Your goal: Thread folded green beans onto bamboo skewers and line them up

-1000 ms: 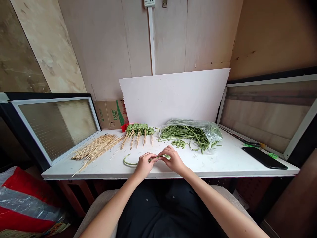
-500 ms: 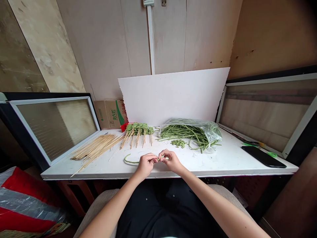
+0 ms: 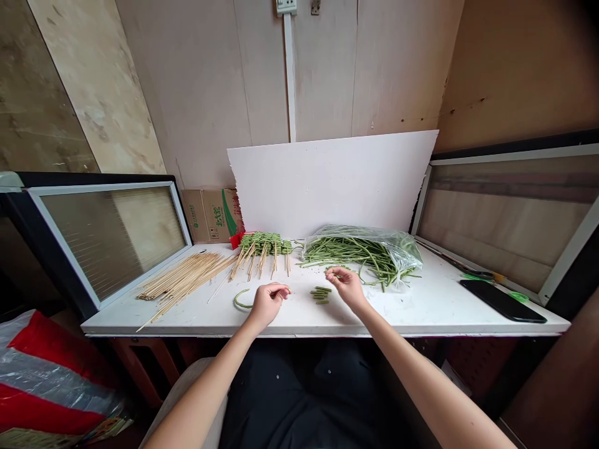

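My left hand (image 3: 270,304) is closed around a long green bean (image 3: 240,300), whose curved end trails out to the left onto the table. Several short bean pieces (image 3: 321,294) lie side by side between my two hands. Farther forward and to the right, my right hand (image 3: 345,287) has its fingertips pinched together above a small heap of bean bits, which it mostly covers. Whatever may be in that pinch is too small to make out.
Bundles of skewered green beans (image 3: 264,242) stand at the back, with loose bamboo skewers (image 3: 185,280) to their left. A clear plastic bag (image 3: 407,249) of long beans (image 3: 346,249) lies at the back right. A black phone (image 3: 503,300) rests near the right edge.
My hands have separated. The right one has moved forward and right to the heap of bits, uncovering the short pieces; the left keeps the long bean, whose visible tail is shorter.
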Demonstrator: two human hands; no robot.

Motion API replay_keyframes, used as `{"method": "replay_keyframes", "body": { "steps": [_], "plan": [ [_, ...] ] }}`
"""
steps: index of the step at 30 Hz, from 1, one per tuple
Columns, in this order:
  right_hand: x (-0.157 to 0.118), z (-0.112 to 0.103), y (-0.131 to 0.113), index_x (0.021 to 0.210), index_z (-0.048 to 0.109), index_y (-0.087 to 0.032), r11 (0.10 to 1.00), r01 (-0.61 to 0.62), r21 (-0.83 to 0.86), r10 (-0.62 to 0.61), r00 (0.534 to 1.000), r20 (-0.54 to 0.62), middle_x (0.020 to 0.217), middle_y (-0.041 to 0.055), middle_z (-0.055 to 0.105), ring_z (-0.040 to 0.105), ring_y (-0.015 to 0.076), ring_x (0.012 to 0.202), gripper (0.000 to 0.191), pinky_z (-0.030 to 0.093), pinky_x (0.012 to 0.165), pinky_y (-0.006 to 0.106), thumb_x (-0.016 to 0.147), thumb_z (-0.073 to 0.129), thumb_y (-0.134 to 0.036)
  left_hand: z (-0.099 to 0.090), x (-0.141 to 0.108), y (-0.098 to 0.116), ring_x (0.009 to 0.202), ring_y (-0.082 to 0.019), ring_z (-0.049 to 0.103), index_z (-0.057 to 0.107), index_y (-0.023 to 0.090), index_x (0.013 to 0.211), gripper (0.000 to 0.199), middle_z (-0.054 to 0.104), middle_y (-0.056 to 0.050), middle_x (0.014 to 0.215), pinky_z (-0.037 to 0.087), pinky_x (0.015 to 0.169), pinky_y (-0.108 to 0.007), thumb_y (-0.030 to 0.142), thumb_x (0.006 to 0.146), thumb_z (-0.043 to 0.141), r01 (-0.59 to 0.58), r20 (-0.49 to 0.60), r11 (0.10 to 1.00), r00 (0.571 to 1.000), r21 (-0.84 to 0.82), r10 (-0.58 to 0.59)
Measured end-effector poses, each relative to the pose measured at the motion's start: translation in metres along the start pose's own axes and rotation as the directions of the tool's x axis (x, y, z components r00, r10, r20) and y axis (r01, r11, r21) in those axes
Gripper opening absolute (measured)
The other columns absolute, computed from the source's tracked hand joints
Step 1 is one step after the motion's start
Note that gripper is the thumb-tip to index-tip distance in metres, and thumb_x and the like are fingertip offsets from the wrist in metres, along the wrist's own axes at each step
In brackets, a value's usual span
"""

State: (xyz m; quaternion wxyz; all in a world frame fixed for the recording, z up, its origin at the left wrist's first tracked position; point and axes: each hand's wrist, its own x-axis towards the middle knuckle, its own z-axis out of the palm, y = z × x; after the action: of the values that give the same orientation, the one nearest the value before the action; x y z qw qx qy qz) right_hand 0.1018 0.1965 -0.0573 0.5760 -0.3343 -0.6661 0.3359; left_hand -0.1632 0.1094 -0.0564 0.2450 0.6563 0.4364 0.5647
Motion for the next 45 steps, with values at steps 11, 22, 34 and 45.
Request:
{"method": "replay_keyframes", "body": {
  "steps": [11,22,34,45],
  "plan": [
    [-0.005,-0.018,0.029,0.108,0.083,-0.019,0.699,0.123,-0.705,0.001,0.985,0.173,0.105,0.0137,0.08,0.063,0.0351,0.111,0.028,0.051,0.094,0.045,0.096,0.058,-0.024,-0.01,0.001,-0.01,0.093,-0.021,0.07,0.081,0.016,0.112,0.028,0.074,-0.013,0.108,0.058,0.082,-0.032,0.032,0.095,0.066,-0.031,0.082,0.982,0.997,0.184,0.016],
    [-0.03,0.035,-0.037,0.137,0.069,-0.026,0.636,0.606,-0.478,-0.344,0.776,0.528,0.109,0.0108,0.075,0.061,0.0301,0.105,0.045,0.051,0.092,0.044,0.094,0.078,-0.033,0.004,-0.005,-0.007,0.09,-0.019,0.069,0.072,0.018,0.131,0.044,0.071,-0.008,0.099,0.06,0.086,-0.034,0.017,0.088,0.072,-0.006,0.12,0.987,0.993,0.158,-0.013],
    [-0.036,0.045,-0.043,0.11,0.078,-0.027,0.763,0.566,-0.312,-0.427,0.804,0.414,0.092,0.0096,0.073,0.059,0.0277,0.094,0.017,0.051,0.083,0.043,0.103,0.063,-0.03,0.0,-0.006,0.013,0.078,-0.021,0.068,0.084,0.018,0.097,0.024,0.076,-0.008,0.084,0.052,0.076,-0.032,0.039,0.095,0.072,-0.064,0.161,0.958,0.987,0.28,0.019],
    [-0.039,0.048,-0.043,0.103,0.076,-0.025,0.807,0.531,-0.259,-0.405,0.817,0.411,0.09,0.0085,0.071,0.056,0.0263,0.092,0.016,0.049,0.083,0.041,0.104,0.061,-0.029,0.0,-0.007,0.023,0.078,-0.021,0.067,0.082,0.019,0.091,0.015,0.075,-0.007,0.084,0.051,0.078,-0.031,0.029,0.094,0.072,-0.083,0.211,0.944,0.977,0.321,0.014]
  ]
}}
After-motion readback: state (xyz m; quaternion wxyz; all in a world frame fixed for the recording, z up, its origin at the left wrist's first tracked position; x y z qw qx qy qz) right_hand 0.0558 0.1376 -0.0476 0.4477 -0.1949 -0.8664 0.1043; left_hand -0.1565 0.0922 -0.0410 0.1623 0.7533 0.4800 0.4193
